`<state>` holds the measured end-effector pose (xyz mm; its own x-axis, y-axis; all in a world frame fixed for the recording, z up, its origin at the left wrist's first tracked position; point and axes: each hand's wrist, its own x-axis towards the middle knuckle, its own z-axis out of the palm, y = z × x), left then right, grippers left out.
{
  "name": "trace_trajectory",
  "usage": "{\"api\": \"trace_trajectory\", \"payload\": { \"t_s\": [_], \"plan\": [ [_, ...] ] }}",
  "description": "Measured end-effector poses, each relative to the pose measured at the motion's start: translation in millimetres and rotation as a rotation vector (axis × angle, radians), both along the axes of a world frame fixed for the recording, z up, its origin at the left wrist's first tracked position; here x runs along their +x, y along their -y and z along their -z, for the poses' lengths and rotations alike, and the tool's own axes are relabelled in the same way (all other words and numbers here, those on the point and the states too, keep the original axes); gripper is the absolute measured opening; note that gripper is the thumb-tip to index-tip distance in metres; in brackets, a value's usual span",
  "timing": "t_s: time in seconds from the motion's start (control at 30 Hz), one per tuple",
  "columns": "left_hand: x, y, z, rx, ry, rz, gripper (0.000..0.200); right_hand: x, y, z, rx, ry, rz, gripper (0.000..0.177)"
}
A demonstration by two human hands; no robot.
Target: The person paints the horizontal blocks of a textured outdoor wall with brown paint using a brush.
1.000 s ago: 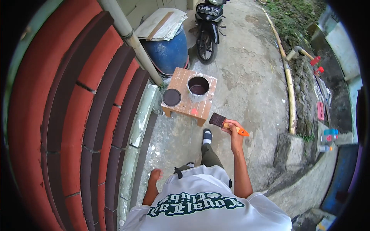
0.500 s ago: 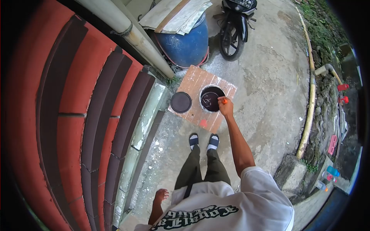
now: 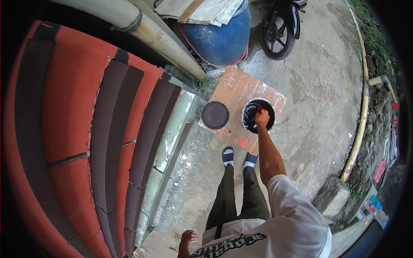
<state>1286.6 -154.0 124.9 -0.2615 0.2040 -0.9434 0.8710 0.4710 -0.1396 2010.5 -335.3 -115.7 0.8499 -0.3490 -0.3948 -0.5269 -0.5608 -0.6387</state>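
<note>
Head view: the right hand (image 3: pixel 261 119) has dipped into a pot (image 3: pixel 248 117) on the wooden surface (image 3: pixel 232 88), its grip closed around an orange-ended brush (image 3: pixel 261 111), probably loading dark paint. The left hand (image 3: pixel 189 236) hangs loosely open, seemingly empty.

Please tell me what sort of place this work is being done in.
Probably an outdoor lane or yard beside a building: there is weathered grey concrete ground, a black motorcycle standing on it, and red-and-brown painted masonry alongside.
</note>
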Motion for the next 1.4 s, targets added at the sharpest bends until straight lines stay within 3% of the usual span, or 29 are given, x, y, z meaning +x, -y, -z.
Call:
{"api": "trace_trajectory", "payload": {
  "t_s": [0.13, 0.23, 0.4, 0.47, 0.77, 0.83, 0.93, 1.03, 1.2, 1.4],
  "plan": [
    [14.1, -8.7, 1.9, -0.024, -0.005, 0.02, 0.024, 0.8, -1.2, 2.6, -0.044, 0.113, -0.117, 0.028],
    [26.6, -16.7, 11.2, 0.005, -0.004, 0.054, 0.024, 7.0, -1.2, 2.1, -0.106, 0.043, -0.167, 0.027],
    [42.6, -32.3, 18.3, -0.002, 0.055, 0.06, 0.024, -4.0, 16.2, -17.4, 0.316, 0.298, -0.067, 0.022],
    [49.9, -38.3, 21.5, -0.002, 0.095, 0.068, 0.024, -23.4, 24.4, -75.9, 0.743, 0.175, 0.147, 0.022],
    [110.9, -78.9, 87.9, 0.018, 0.398, 0.131, 0.023, -128.8, 94.3, -256.5, 1.016, 0.189, 0.446, 0.029],
    [127.2, -87.7, 105.2, 0.019, 0.583, 0.152, 0.027, -145.6, 107.2, -287.3, 1.091, 0.249, 0.445, 0.03],
    [174.0, -97.9, 102.0, 0.085, 0.627, 0.277, 0.031, -157.6, 111.8, -338.5, 1.225, 0.295, 0.386, 0.034],
    [194.5, -102.8, 78.9, 0.19, 0.771, 0.214, 0.023, -169.5, 105.1, -387.1, 1.393, 0.342, 0.291, 0.047],
    [149.4, -76.0, 50.5, 0.348, 0.861, 0.005, 0.019, -173.6, 77.7, -433.1, 1.677, 0.334, 0.099, 0.052],
    [-19.0, 42.6, 79.9, 0.358, 0.763, -0.367, 0.019, -203.0, 22.5, -464.4, 1.917, 0.106, -0.124, 0.048]
  ]
}}
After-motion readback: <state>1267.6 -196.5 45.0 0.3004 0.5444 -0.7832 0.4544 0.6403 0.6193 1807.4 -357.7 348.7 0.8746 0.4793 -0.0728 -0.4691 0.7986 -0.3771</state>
